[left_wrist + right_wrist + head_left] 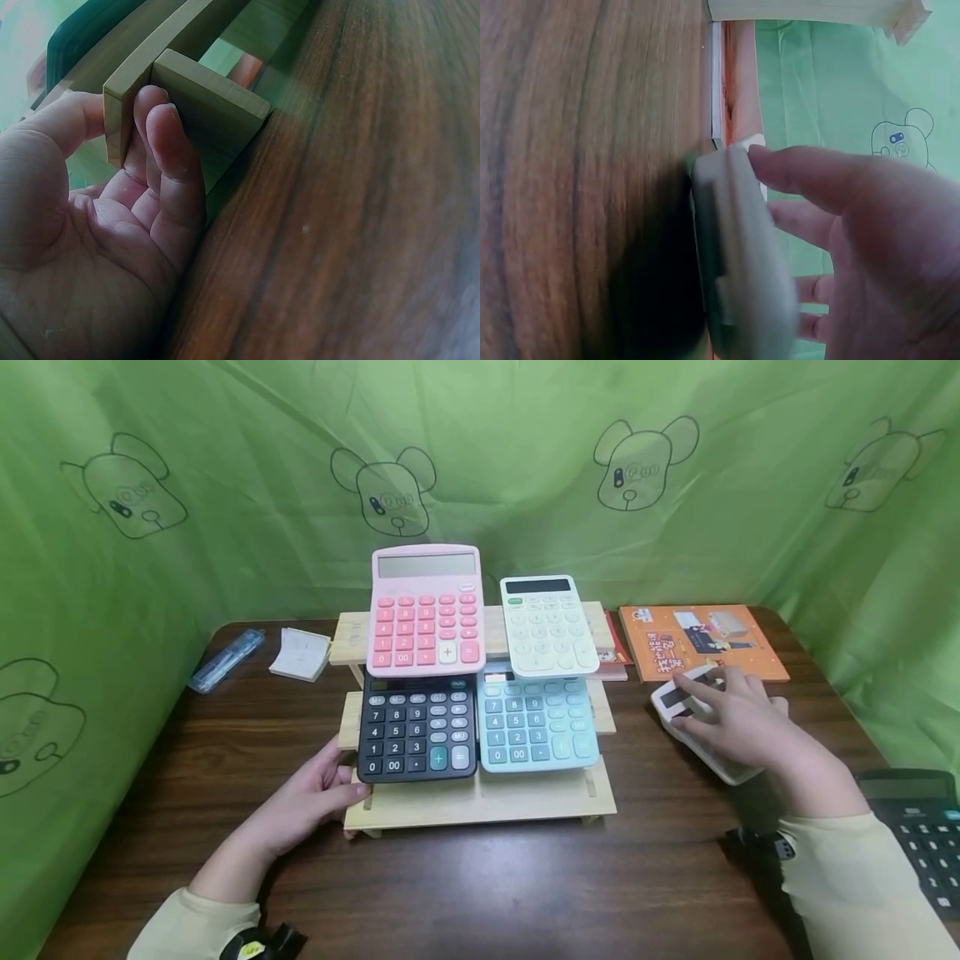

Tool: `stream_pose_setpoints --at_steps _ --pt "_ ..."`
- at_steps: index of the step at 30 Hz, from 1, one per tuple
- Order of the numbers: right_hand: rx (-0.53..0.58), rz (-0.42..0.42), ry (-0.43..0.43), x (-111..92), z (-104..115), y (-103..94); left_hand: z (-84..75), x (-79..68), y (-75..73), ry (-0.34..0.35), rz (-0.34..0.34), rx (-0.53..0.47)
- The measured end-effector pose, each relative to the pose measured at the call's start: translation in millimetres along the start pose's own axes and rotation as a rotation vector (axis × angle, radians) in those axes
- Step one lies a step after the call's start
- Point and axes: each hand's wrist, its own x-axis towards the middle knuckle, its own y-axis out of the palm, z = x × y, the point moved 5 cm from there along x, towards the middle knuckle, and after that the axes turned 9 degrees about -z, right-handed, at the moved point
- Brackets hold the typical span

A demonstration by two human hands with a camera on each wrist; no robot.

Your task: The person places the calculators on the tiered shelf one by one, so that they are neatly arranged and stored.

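Observation:
My left hand [318,793] grips the left end of the lowest shelf of a wooden rack [480,802], thumb and fingers on either side of the board [124,112]. On the far right my right hand [738,718] spans a white calculator [708,747] with a dark display, low over the tabletop. The thumb [780,165] lies along its edge; other fingertips are partly hidden behind it. Four tilted calculators fill the rack: pink [427,635] and white-green [551,639] above, black [416,727] and light blue [536,739] below.
An orange book [735,647] lies behind the right hand. Another black calculator [918,827] is at the right edge, beside the sleeve. Left of the rack are a white notepad [298,656] and a blue clear packet [228,660]. Green curtain [510,477] closes off the back.

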Motion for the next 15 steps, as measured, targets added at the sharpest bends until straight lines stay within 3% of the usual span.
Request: stream_pose_setpoints --at_steps 9,15 --pt "-0.005 -0.054 -0.033 5.2 -3.4 4.2 -2.7 0.6 -0.1 0.012 -0.002 0.004" --pt "-0.047 -0.043 -0.037 4.4 1.9 6.1 -1.2 1.2 -2.0 -0.016 -0.007 0.025"
